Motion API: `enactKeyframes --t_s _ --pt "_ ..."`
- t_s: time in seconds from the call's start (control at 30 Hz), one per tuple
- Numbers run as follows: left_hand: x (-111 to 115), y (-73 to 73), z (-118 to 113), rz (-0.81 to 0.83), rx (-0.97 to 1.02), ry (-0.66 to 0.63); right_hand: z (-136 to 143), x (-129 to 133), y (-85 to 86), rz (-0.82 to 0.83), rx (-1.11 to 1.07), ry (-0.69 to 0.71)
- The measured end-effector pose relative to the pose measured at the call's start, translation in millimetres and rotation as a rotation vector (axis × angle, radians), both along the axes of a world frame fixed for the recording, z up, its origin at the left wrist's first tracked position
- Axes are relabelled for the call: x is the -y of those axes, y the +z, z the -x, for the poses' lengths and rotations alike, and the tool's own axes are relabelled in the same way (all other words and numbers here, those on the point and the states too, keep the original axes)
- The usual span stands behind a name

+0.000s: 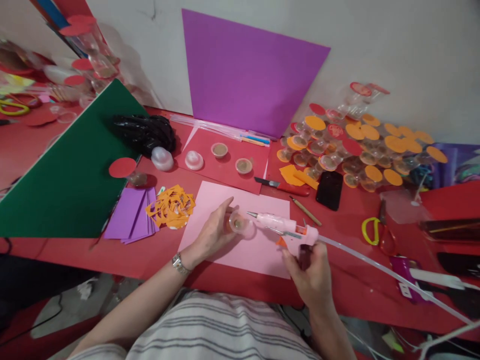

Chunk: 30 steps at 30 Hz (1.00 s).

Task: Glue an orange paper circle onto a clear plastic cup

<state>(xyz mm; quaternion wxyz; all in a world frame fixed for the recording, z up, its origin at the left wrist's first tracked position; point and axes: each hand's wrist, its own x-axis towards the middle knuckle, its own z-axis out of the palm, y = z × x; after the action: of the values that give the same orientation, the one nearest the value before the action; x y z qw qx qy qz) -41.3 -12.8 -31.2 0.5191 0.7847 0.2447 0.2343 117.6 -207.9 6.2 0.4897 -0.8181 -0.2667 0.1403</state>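
Okay, gluing step, I'd guess: left hand [214, 231] pinches the cup [239, 223], right hand [314, 275] grips the gun [277, 223], nozzle [252, 214] near cup's 2 o'clock; next needs steady aim.

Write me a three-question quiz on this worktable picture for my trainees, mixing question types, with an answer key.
1. What does the right hand hold?
2. True or false: a metal-banded watch is worn on the left wrist.
3. The sheet beneath the left hand is: A) green; B) pink; C) orange.

Key:
1. A pink glue gun.
2. True.
3. B.
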Motion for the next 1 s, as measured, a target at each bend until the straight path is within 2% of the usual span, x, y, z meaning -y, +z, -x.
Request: enactKeyframes --t_s 0.13,0.3,0.47,0.63,0.83,1.0 --pt "0.7 -5.0 8.0 -0.054 0.009 0.032 -3.8 -13.6 -1.0 0.055 0.121 0.030" --pt "-1.6 0.3 16.9 -0.080 0.011 0.102 -4.7 -26.3 3.0 0.023 0.216 0.059" --pt "1.9 6.3 15.9 -0.061 0.015 0.227 -4.9 -26.0 -6.1 0.016 0.197 0.075" --pt "6.8 6.1 15.8 -0.039 0.055 0.327 -8.7 -24.2 -10.9 0.001 0.170 0.129" --pt "15.6 -3.9 16.5 -0.039 0.011 0.235 -11.8 -16.9 -6.6 0.039 0.135 0.188" --pt "22.2 -6.1 5.1 -0.058 -0.018 0.155 -9.1 -0.6 -0.2 0.032 0.134 0.255"
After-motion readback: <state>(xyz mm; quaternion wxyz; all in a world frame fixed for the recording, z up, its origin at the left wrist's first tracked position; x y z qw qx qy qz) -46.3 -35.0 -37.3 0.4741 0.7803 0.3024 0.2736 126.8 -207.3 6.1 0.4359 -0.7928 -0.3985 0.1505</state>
